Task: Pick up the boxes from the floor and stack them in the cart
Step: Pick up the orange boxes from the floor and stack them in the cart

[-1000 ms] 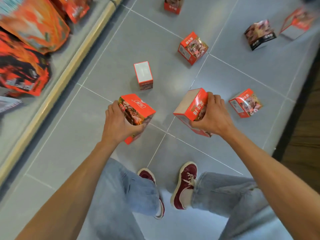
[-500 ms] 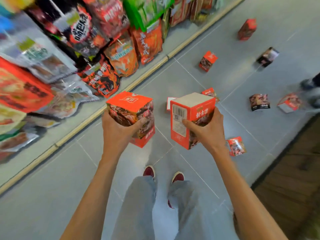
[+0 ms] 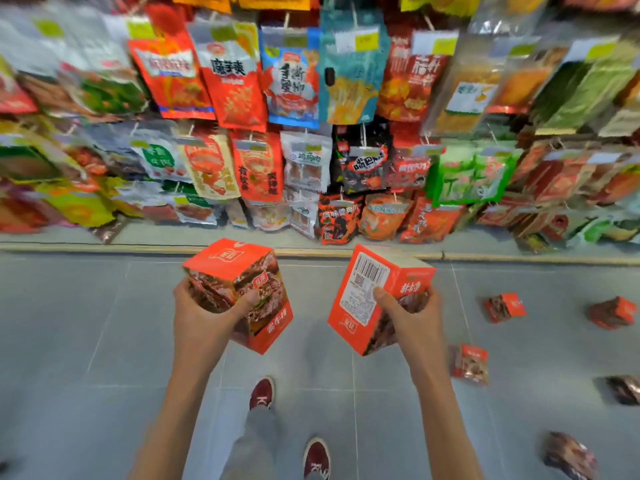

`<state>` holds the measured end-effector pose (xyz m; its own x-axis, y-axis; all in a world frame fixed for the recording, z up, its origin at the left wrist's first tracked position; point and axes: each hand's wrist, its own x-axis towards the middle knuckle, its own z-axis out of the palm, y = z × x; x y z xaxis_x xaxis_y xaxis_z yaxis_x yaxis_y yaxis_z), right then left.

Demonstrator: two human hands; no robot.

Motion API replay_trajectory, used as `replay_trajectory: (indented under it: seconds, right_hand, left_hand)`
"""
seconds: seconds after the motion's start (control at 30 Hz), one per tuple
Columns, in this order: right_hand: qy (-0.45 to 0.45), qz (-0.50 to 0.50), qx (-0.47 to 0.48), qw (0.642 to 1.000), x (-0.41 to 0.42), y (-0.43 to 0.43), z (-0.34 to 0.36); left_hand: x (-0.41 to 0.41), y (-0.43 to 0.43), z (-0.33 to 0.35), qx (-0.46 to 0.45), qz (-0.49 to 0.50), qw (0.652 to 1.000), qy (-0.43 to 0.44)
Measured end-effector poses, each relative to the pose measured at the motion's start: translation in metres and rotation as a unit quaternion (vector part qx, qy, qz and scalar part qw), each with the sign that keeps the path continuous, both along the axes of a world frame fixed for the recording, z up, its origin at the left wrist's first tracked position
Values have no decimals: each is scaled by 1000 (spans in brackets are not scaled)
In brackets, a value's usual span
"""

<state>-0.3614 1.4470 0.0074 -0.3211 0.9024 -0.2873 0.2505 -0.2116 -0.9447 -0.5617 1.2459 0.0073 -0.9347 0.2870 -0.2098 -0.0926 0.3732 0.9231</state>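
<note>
Left hand (image 3: 204,317) wrapped around a red box (image 3: 242,292), thumb across its pictured face, orange lid tilted upward. Right hand (image 3: 412,320) clamped on a second red box (image 3: 372,296), barcode panel turned up, thumb pressed on the white label. Both boxes held in the air above the grey tiled floor (image 3: 86,323), side by side and apart, just in front of the shelf of hanging snack bags (image 3: 311,133). Below the held boxes, two dark red shoes (image 3: 262,393) and a grey trouser leg. Right of the second red box, loose boxes on the floor: one red (image 3: 504,306), another further right (image 3: 613,311), one nearer the shoes (image 3: 471,363), a dark one at the frame edge (image 3: 627,389), one low and blurred (image 3: 569,455). Cart not visible.
</note>
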Motion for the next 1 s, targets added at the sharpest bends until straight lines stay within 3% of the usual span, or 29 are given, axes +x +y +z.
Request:
replay_trajectory:
  seconds: [0.33,0.7,1.0]
  right_hand:
    - [14,256,34,966,-130,-84,32]
    - [32,471,59,880,-258,-299,44]
    - [34,566,29,823,-322,-478,36]
  left_hand:
    - [-12,-161,27,36,251,966,48]
    - [-13,-389,34,15,460,886,64]
    - [0,-550,33,3,560,826,64]
